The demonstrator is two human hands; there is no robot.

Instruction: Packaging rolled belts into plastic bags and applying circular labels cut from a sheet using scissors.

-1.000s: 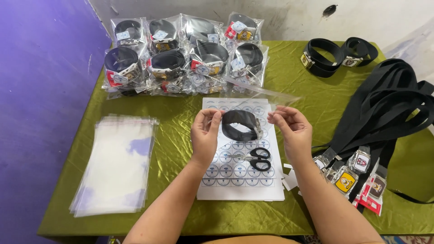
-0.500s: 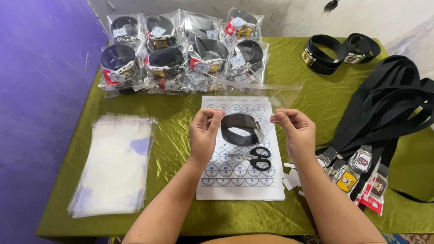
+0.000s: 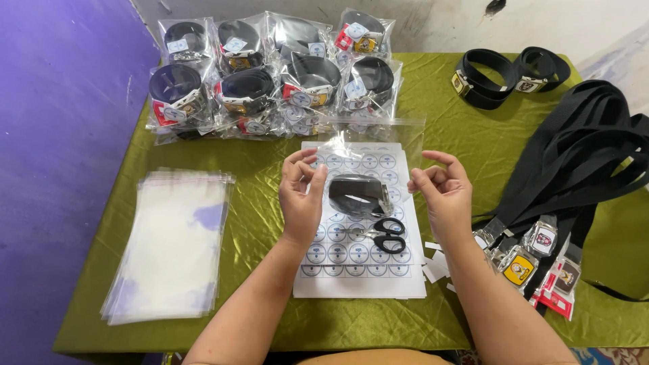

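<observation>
Packing station, step judged: bagging one coiled belt. Landmark: sticker sheet (image 3: 358, 253), white, printed with round labels, nearest the person on the green cloth. On its near half, black scissors (image 3: 387, 234); paper scraps just right of it. Above its middle, left hand (image 3: 301, 192) and right hand (image 3: 439, 192) each pinch a side of a clear bag (image 3: 370, 145) that holds the coiled belt (image 3: 358, 195), fingers closed on the plastic. Left of the sheet, a stack of empty bags (image 3: 172, 247). Right, loose black belts (image 3: 581, 169). Beyond, packed belts (image 3: 270, 74). Next move likely calls for closing the mouth squarely.
</observation>
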